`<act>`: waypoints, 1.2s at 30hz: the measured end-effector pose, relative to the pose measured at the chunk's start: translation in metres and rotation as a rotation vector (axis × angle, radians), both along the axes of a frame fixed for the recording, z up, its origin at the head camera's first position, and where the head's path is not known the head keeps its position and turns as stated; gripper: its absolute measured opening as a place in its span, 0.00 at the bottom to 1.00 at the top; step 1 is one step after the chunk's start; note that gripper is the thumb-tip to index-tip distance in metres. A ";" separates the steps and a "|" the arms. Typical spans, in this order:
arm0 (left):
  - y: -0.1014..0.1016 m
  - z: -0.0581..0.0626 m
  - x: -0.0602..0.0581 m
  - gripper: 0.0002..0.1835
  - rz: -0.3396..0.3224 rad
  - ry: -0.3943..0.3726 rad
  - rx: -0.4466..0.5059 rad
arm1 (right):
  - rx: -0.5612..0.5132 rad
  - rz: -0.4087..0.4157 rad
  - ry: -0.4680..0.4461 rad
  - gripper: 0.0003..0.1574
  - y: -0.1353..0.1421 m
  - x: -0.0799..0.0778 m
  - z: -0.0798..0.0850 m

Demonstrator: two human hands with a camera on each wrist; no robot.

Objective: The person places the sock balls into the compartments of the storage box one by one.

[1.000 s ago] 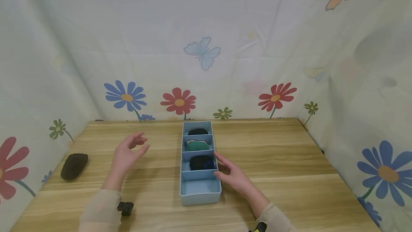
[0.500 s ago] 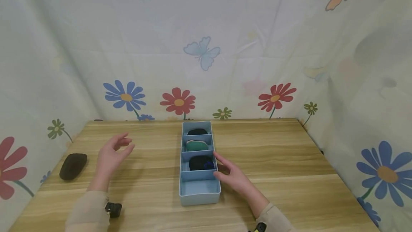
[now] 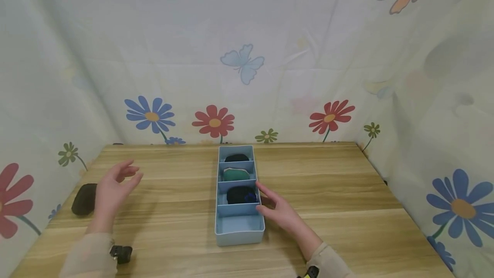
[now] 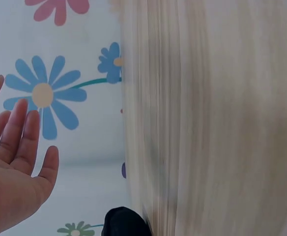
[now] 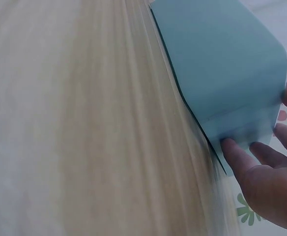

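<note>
My left hand [image 3: 112, 190] hovers over the left of the table with loosely bent fingers and holds nothing. It overlaps a dark brown, rounded, soft-looking bundle [image 3: 82, 200] in the head view. Fingers of that hand [image 4: 15, 172] spread in the left wrist view. A light blue divided box [image 3: 240, 239] stands mid-table. My right hand [image 3: 283, 213] rests its fingertips against the box's right side. In the right wrist view, fingers [image 5: 237, 157] touch the box's side wall [image 5: 222, 64]. The compartments hold a black bundle [image 3: 237, 158], a green bundle [image 3: 236, 174] and a black-and-blue bundle [image 3: 241, 195].
The box's nearest compartment [image 3: 240, 223] shows its bare floor. A wood-grain table [image 3: 328, 183] lies under everything. Behind it and at both sides hangs a white cloth [image 3: 247, 20] printed with flowers and butterflies.
My left hand has moved left, away from the box, and now covers part of the dark brown bundle in the head view. My right hand and the box stay put.
</note>
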State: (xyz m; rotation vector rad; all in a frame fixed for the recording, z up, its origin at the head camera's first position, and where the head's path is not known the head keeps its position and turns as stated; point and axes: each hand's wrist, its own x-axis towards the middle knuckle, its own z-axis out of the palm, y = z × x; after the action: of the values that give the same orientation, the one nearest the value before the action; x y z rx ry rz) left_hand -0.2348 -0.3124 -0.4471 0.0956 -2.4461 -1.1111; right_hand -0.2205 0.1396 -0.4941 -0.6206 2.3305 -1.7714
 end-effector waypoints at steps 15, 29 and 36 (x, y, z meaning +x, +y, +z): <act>-0.041 0.002 0.011 0.32 0.107 -0.004 0.024 | -0.009 0.008 -0.003 0.41 0.001 0.000 0.000; -0.067 -0.004 0.017 0.36 0.252 -0.137 0.094 | -0.016 0.017 -0.006 0.41 0.001 -0.001 -0.001; -0.083 -0.009 0.016 0.43 0.256 -0.191 0.159 | -0.009 0.011 -0.007 0.41 0.001 0.000 0.000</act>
State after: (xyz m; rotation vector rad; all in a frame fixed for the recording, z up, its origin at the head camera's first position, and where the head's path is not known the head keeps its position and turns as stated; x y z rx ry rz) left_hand -0.2184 -0.3951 -0.4563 0.5718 -2.4160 -1.2242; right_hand -0.2207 0.1402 -0.4942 -0.6272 2.3113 -1.7774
